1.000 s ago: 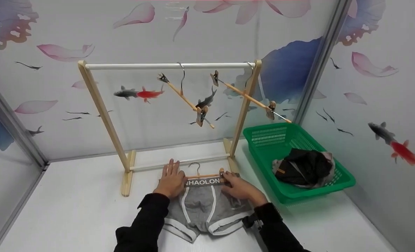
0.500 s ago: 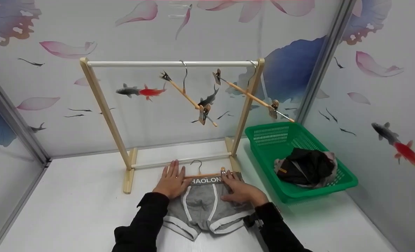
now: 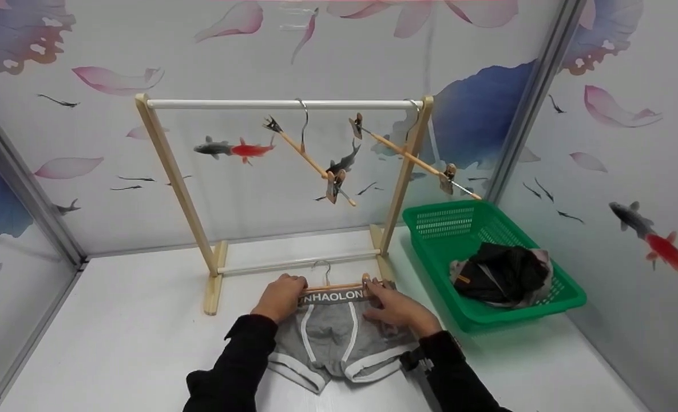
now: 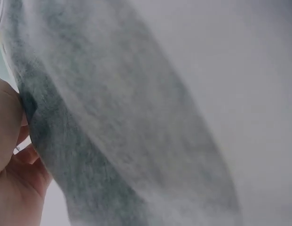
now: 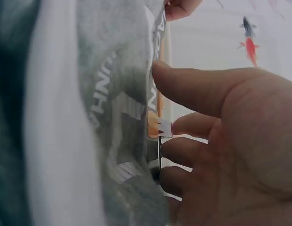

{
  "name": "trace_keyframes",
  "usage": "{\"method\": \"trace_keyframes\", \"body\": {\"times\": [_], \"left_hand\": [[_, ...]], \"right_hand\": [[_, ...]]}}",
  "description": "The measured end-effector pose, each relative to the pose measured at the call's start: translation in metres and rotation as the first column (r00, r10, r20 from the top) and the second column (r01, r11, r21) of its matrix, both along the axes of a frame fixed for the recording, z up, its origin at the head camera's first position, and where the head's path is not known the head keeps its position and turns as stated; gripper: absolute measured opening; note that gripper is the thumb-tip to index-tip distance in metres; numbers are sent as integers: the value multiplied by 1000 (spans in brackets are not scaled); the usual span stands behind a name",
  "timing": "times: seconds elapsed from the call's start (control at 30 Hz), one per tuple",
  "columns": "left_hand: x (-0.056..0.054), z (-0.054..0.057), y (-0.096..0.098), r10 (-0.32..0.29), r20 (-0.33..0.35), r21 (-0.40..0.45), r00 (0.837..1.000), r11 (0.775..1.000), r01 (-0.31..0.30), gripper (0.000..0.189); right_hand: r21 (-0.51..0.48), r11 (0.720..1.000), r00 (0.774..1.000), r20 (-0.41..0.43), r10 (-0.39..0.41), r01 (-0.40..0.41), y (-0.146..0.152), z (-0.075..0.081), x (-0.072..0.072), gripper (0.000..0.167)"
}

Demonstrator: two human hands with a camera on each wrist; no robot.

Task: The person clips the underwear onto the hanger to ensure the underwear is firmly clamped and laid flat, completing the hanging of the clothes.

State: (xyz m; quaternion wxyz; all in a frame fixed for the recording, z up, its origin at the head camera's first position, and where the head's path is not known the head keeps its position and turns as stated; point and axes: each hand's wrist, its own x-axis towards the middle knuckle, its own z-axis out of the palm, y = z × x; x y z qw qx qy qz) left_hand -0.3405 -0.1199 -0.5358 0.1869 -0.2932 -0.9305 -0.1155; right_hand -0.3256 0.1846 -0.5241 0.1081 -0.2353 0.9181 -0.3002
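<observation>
Grey boxer briefs [image 3: 330, 332] with white trim and a lettered waistband lie spread on the white table. Along the waistband runs a wooden clip hanger [image 3: 339, 285], its metal hook pointing toward the rack. My left hand [image 3: 281, 297] grips the left end of the waistband with bent fingers, hiding the hanger's end there; the left wrist view shows this hand [image 4: 19, 179] at the cloth's edge. My right hand [image 3: 399, 308] rests on the right side, fingertips at the hanger's right clip [image 5: 159, 126], thumb spread apart on the cloth.
A wooden rack with a white rail [image 3: 218, 105] stands behind the boxer briefs. Two clip hangers hang from it, a middle one [image 3: 304, 153] and a right one [image 3: 407, 154]. At right sits a green basket [image 3: 436, 274] holding dark crumpled clothing [image 3: 502, 274].
My left hand lay flat with straight fingers on the waistband's left end; its fingers are now bent around it. The right hand stays at the right clip.
</observation>
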Motion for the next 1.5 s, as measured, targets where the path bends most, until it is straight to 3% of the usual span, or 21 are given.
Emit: {"method": "trace_keyframes", "body": {"times": [0.23,0.4,0.47,0.53,0.6,0.7,0.83,1.0,1.17,1.33,1.43,1.5], "left_hand": [[1,6,-12,-78,-111,-45,991,996,73,27],[2,17,-20,-135,-158,-33,978,991,132,31],[2,20,-23,-143,-191,-19,971,990,142,31],[1,22,-28,-145,-224,3,964,989,149,30],[1,23,-33,-144,-252,31,957,987,156,28],[-1,24,-40,-142,-284,69,948,983,168,26],[-3,32,-46,-146,-304,92,941,979,182,24],[-4,45,-46,-150,-296,104,944,977,187,23],[-9,53,-46,-89,-353,130,931,981,143,30],[-9,64,-42,47,-389,239,920,970,52,33],[-3,74,-37,145,-300,356,943,934,-30,44],[2,82,-33,189,-145,472,971,876,-100,54]], "right_hand": [[-128,982,971,-179,-161,139,6,6,-4,61],[-252,957,966,-173,-190,143,9,7,-7,43],[-359,926,973,-142,-182,121,7,9,-7,34],[-476,874,984,-88,-157,97,5,13,-7,30],[-562,822,993,-16,-119,89,2,17,-6,32],[-622,776,994,94,-59,105,-3,26,-1,44],[-632,769,989,151,4,94,-11,37,7,52],[-620,784,989,118,86,6,-24,44,17,49],[-671,741,995,51,90,-33,-42,53,23,46],[-696,717,999,-49,-11,-26,-60,69,33,43],[-720,694,997,-70,-42,-22,-70,79,39,43],[-737,675,994,-95,-52,-35,-76,85,43,45]]}}
